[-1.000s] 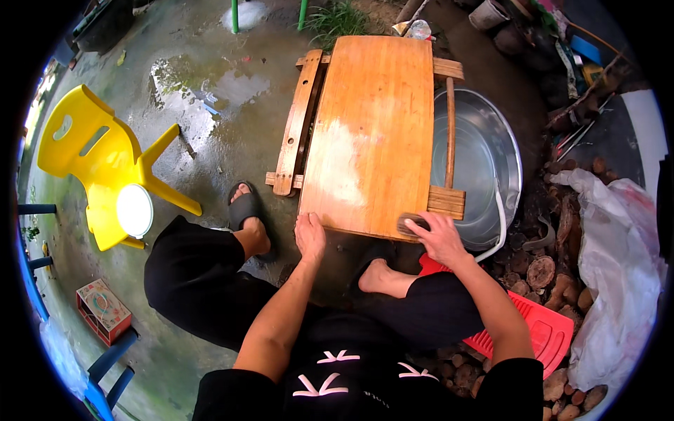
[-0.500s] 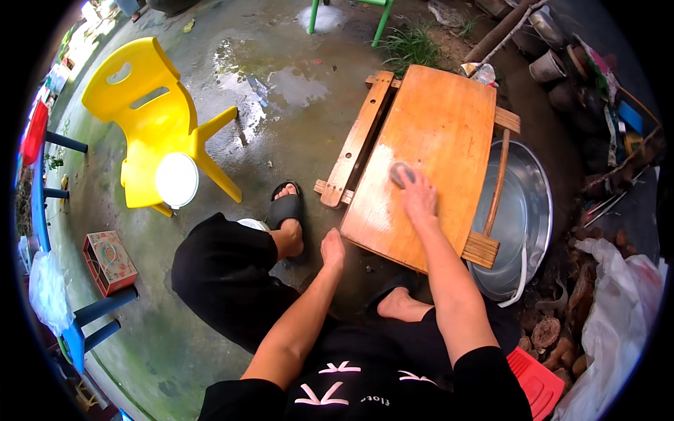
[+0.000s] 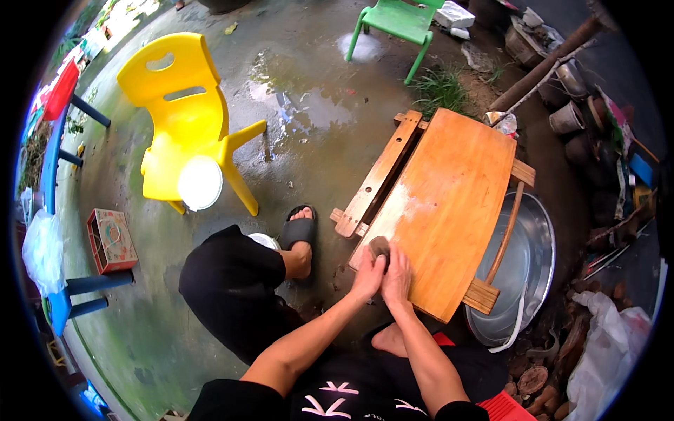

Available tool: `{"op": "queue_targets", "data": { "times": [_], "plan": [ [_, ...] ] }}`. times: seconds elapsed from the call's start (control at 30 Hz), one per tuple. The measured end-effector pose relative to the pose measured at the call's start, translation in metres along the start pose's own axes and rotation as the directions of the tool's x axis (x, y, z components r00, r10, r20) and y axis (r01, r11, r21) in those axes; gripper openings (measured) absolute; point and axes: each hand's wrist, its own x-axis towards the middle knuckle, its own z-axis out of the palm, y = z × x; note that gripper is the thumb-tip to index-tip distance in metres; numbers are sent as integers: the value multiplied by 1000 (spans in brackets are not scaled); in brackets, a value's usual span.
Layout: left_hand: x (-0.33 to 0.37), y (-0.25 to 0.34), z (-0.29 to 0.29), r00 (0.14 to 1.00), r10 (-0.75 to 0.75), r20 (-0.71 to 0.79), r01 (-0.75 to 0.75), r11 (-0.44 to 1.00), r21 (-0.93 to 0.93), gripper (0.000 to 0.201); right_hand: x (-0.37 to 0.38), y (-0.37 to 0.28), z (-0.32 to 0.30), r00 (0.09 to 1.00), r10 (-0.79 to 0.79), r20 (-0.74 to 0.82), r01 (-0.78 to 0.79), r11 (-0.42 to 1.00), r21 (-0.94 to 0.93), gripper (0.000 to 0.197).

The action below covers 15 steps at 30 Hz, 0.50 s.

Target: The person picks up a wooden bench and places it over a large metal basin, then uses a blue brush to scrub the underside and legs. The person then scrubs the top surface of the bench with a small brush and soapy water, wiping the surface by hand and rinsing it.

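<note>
A wooden board with a light orange-brown face (image 3: 449,203) lies before me, its wet patch shining near the middle. A small grey-brown scrubbing pad (image 3: 380,245) is at its near left corner, too small to tell its exact material. My left hand (image 3: 368,276) has its fingers closed at the pad's near side. Against it, my right hand (image 3: 397,272) is closed around the pad's other side. Both hands meet over the board's near edge, and the fingers partly hide the pad. A narrow wooden rail with holes (image 3: 379,175) runs along the board's left side.
To the right stands a round metal basin (image 3: 542,259) of water, partly beneath the wooden frame. A yellow chair (image 3: 179,119) with a white lid (image 3: 200,183) is at left, a green chair (image 3: 397,27) far ahead. Wood pieces (image 3: 532,379) and a plastic sheet (image 3: 609,344) lie at right.
My right hand has drawn the pad from the board's middle to its near left corner. My left hand has come over to meet it. The view has shifted, showing more of the green chair.
</note>
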Motion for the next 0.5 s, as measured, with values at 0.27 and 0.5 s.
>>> {"op": "queue_targets", "data": {
  "times": [0.27, 0.5],
  "plan": [
    [46, 11, -24, 973, -85, -214, 85, 996, -10, 86, 18, 11, -40, 957, -258, 135, 214, 938, 271, 46],
    [71, -4, -57, 886, -57, -461, 352, 729, 587, 70, 34, 77, -21, 980, -153, 125, 195, 839, -508, 62]
  ]
}}
